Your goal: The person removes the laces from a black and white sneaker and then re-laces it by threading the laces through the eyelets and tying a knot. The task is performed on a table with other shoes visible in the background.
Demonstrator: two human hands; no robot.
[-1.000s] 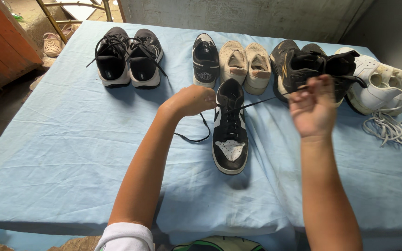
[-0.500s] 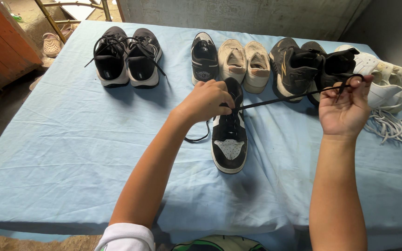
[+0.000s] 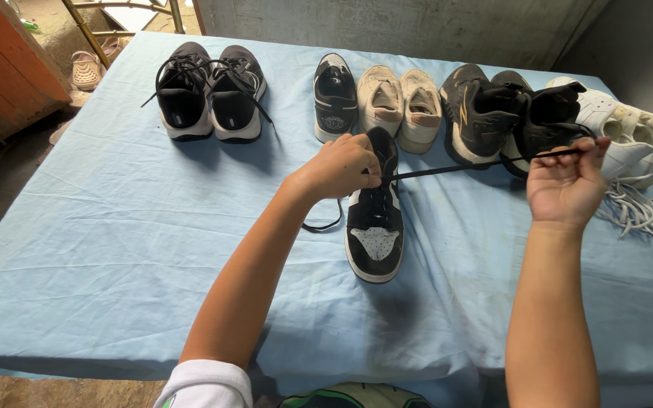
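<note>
Left hand (image 3: 339,168) curled over lace area of black-and-white sneaker (image 3: 374,219), fingers bunched together against eyelets. Right hand (image 3: 566,183) raised, fingertips pinched on end of black shoelace (image 3: 462,167), drawn taut between hands. Sneaker sits mid-tabletop on blue cloth (image 3: 115,227), long axis running near to far edge, toe toward near edge. Row of other shoes (image 3: 398,98) along far edge behind it.
</note>
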